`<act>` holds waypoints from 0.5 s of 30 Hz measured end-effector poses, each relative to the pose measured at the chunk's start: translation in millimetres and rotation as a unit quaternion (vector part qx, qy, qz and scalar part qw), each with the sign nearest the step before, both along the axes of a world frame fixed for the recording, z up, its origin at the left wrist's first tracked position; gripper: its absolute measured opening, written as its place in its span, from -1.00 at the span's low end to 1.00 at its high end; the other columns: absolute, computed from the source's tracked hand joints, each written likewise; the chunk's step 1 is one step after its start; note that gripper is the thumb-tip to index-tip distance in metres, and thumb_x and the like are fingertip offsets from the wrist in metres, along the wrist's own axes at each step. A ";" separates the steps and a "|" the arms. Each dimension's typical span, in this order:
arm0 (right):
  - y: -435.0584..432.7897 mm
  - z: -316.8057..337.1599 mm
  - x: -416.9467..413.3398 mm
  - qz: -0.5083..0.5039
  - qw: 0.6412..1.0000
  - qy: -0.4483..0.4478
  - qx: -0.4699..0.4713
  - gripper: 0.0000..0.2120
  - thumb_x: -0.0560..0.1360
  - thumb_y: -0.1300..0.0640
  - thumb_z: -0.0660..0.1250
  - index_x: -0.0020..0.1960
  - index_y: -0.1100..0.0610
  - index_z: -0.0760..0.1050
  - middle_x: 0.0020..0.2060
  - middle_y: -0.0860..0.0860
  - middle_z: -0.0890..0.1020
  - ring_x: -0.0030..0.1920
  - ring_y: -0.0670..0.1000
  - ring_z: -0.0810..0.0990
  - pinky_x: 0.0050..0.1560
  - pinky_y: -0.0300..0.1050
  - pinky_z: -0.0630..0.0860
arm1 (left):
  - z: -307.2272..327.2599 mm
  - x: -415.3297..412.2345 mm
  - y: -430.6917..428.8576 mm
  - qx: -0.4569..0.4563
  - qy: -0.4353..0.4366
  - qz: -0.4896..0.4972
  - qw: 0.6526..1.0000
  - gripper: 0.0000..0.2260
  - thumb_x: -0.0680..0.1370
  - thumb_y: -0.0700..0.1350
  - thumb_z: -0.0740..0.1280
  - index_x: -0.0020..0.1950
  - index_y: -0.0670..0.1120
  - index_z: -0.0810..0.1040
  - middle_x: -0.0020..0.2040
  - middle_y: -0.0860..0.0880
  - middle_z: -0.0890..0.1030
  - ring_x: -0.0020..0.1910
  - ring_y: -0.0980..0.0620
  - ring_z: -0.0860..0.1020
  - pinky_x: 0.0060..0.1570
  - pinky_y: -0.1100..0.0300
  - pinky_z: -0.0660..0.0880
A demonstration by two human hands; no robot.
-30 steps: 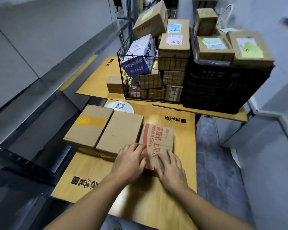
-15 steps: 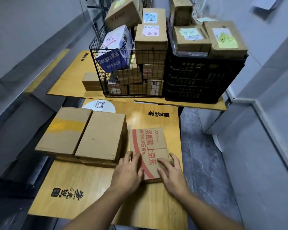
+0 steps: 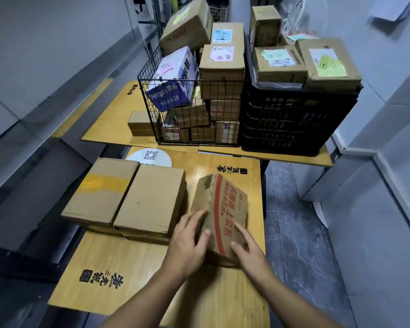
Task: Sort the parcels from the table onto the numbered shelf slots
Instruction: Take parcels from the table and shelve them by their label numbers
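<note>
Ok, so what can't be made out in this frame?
The numbered shelf slots: outside the head view.
The red-printed parcel: underside and near end hidden by left hand and right hand.
The wire basket: lower box labels too small, behind mesh.
The black crate: contents hidden by its walls and the boxes on top.

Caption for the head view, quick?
Left hand grips and right hand presses a tilted red-striped parcel beside two plain boxes.

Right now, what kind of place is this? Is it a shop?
Probably a parcel sorting room rather than a shop. A wire basket and a black crate are piled with labelled cardboard parcels, and more boxes, a red-striped box among them, sit on the wooden table.
</note>
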State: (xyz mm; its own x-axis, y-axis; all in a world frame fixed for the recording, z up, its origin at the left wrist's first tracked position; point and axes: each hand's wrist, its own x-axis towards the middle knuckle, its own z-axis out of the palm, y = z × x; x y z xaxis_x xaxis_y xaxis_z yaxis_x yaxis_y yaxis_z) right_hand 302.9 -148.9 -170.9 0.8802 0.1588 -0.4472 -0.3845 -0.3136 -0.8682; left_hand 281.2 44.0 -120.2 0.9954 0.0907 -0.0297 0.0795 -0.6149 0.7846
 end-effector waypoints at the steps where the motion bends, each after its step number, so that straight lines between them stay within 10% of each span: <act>1: 0.2 -1.3 1.1 -0.001 1.000 0.002 -0.003 -0.52 0.62 0.03 0.29 0.45 -0.36 0.30 0.34 -0.13 0.44 0.33 -0.03 0.46 0.31 0.08 0.51 | 3.6 0.2 0.2 -0.002 -0.010 -0.009 1.000 -0.58 0.58 0.09 0.21 0.45 0.16 0.31 0.32 0.19 0.35 0.32 0.19 0.34 0.30 0.09 0.41; 8: -8.3 16.4 25.8 -0.007 0.997 -0.052 -0.059 -0.64 0.61 -0.09 0.28 0.39 -0.23 0.43 0.21 -0.08 0.43 0.17 -0.13 0.48 -0.03 -0.33 0.40 | 0.4 -0.6 0.7 -0.005 -0.018 0.001 1.000 -0.57 0.56 0.00 0.34 0.42 0.15 0.37 0.31 0.27 0.27 0.30 0.30 0.30 0.25 0.34 0.37; 15: 1.1 37.0 32.3 -0.010 0.997 -0.079 0.010 -0.42 0.52 -0.14 0.39 0.47 -0.26 0.26 0.24 -0.07 0.58 0.20 0.00 0.60 0.19 0.12 0.57 | -1.1 6.3 -15.1 -0.055 0.035 -0.047 0.997 -0.52 0.58 0.03 0.31 0.49 0.19 0.28 0.36 0.20 0.43 0.29 0.26 0.42 0.23 0.17 0.47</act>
